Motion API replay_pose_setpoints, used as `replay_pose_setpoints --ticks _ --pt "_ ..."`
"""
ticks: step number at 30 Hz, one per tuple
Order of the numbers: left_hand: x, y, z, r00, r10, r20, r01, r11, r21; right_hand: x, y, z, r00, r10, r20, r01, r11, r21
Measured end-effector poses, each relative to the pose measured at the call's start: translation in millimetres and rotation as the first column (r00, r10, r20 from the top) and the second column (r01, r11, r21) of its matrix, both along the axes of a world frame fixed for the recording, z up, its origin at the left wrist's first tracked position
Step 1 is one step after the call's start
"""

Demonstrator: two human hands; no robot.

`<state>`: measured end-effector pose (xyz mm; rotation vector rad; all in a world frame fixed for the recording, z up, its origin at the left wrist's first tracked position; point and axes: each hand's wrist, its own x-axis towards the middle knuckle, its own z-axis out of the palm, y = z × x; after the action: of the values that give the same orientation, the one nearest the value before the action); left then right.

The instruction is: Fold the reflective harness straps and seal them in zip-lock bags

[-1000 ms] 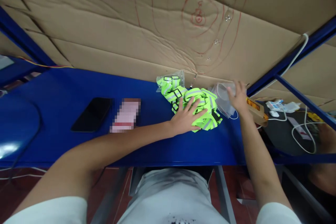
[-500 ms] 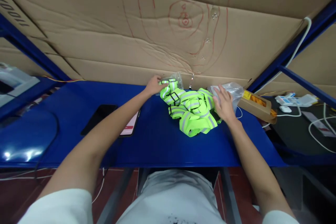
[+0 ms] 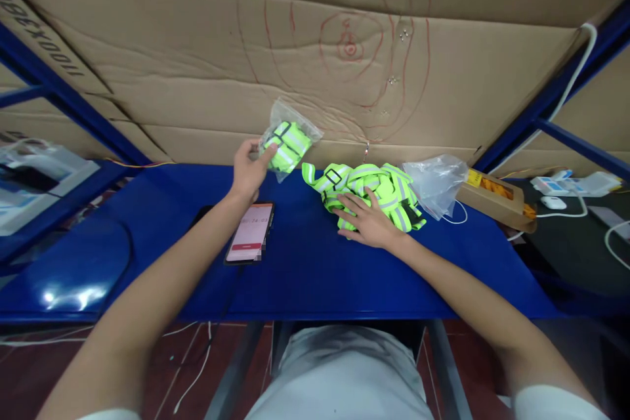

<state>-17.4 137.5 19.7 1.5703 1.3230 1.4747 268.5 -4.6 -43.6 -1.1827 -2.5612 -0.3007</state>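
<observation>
My left hand (image 3: 252, 167) grips a clear plastic bag (image 3: 311, 130), lifted off the table near the cardboard. Inside it is a folded neon-green strap (image 3: 290, 144) with silver stripes and a black buckle. Fingers spread, my right hand (image 3: 367, 220) rests on a tangled pile of neon-green reflective straps (image 3: 381, 180) on the blue table. A black buckle shows at the pile's left end. Beyond the pile's right side lies another clear plastic bag (image 3: 436, 184).
A lit phone (image 3: 250, 233) lies on the blue table (image 3: 315, 282) below my left forearm. An opened cardboard box (image 3: 497, 200) with orange contents sits at the right, beside white cables. Cardboard (image 3: 197, 65) with red rings stands along the back.
My left hand has raised the bagged strap and carried it left, away from the pile. My right hand has moved left from the clear bag onto the straps.
</observation>
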Motion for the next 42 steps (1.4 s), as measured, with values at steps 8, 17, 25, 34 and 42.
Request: replay_pose_setpoints --ticks 8,17,25,34,42 --pt "-13.6 -54.3 0.2 0.778 -0.606 -0.168 0.596 0.795 -0.109 -25.7 -15.5 27.7 0.709 -0.107 -0.697 0.093 0.994 -0.058" --pt "6.8 -70.9 -21.9 0.834 -0.420 -0.359 0.504 0.844 0.184 -50.2 -40.5 12.6 0.222 -0.350 -0.910 -0.133 0.914 -0.384" --pt "18.6 -130.9 -20.2 0.524 -0.667 -0.529 0.770 0.637 -0.039 -70.0 -56.0 -4.4 0.236 -0.390 -0.890 -0.473 0.754 -0.456" --pt "16.4 -123.0 -24.9 0.488 -0.721 -0.491 0.775 0.617 -0.135 -66.5 -56.8 -6.8 0.458 -0.298 -0.837 -0.227 0.871 -0.435" --pt "6.6 -112.4 -19.4 0.814 -0.562 -0.145 0.579 0.805 0.129 -58.4 -53.6 -2.0 0.416 -0.360 -0.835 -0.118 0.889 -0.442"
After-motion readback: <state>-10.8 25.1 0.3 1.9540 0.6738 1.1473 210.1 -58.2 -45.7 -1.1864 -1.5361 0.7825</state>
